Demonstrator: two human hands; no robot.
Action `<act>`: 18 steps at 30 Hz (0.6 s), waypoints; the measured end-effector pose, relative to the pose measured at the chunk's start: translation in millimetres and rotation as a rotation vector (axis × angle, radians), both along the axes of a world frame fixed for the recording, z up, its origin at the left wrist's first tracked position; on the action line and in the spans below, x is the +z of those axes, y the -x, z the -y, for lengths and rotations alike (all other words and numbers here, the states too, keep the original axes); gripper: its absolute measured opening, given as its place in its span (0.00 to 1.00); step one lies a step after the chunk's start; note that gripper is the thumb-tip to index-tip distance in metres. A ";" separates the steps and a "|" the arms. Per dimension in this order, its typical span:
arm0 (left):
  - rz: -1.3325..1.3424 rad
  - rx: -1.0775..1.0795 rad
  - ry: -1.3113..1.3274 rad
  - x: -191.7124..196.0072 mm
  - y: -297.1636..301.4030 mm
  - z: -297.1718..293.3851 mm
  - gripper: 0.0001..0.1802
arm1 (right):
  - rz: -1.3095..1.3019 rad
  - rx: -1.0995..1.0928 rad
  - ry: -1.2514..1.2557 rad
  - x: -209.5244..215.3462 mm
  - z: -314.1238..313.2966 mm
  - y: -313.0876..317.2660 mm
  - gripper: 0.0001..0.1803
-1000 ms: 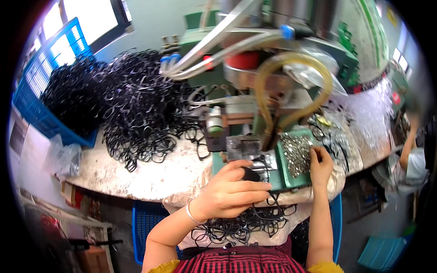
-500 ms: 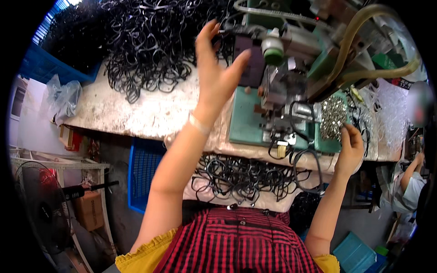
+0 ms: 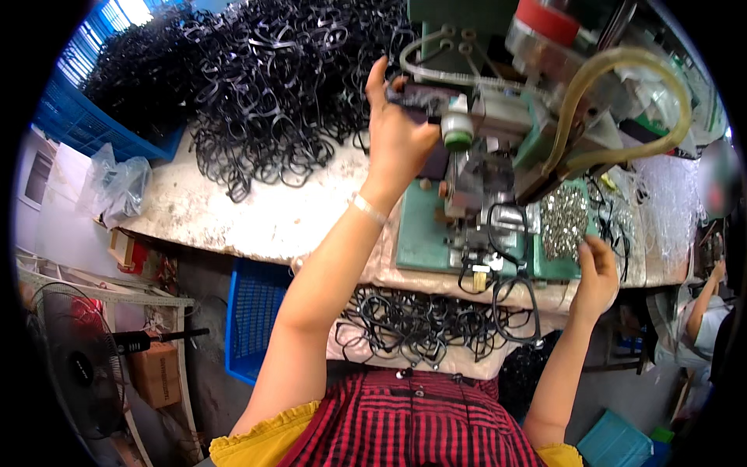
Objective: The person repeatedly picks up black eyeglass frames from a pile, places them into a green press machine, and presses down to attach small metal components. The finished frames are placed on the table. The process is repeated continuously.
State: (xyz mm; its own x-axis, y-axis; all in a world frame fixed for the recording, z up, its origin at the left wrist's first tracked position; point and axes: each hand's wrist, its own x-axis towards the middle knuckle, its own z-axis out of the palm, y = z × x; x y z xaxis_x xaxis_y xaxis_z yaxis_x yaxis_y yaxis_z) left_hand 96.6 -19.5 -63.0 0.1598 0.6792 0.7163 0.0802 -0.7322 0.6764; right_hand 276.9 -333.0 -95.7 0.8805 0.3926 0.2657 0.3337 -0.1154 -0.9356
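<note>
My left hand point(image 3: 398, 144) is raised at the bench machine point(image 3: 475, 175), its fingers curled round a dark lever point(image 3: 424, 103) beside a white-and-green knob point(image 3: 457, 131). One finger points upward. My right hand point(image 3: 597, 280) is at the near right edge of a green tray point(image 3: 542, 266) heaped with small shiny metal pieces point(image 3: 564, 222). Its thumb and fingertips are pinched together; whatever is between them is too small to make out. A black cord loop point(image 3: 515, 311) hangs from the front of the machine, between my hands.
A large pile of black loops point(image 3: 272, 86) covers the bench's far left, next to a blue crate point(image 3: 93, 117). More loops point(image 3: 420, 319) lie in front of me. A blue basket point(image 3: 253, 311) and a fan point(image 3: 78, 366) stand lower left. A co-worker's arm point(image 3: 704, 300) shows at right.
My left hand has gone from spread fingers to closing round the lever. My right hand stays at the tray's edge, pinched. The view has shifted slightly.
</note>
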 end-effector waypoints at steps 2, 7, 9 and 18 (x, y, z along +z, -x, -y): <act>0.159 0.031 0.080 -1.9 22.4 6.6 0.40 | 0.078 -0.067 0.062 -8.0 22.4 -3.2 0.09; -0.232 0.424 -0.040 -32.7 122.1 -63.8 0.13 | 0.144 -0.226 0.214 -15.0 73.9 11.6 0.08; -0.398 0.483 -0.127 -27.0 123.8 -86.1 0.08 | 0.153 -0.105 0.105 10.5 47.8 26.9 0.07; -0.514 0.522 -0.208 -25.3 93.2 -97.4 0.13 | 0.041 0.362 -0.307 76.0 -94.7 47.8 0.15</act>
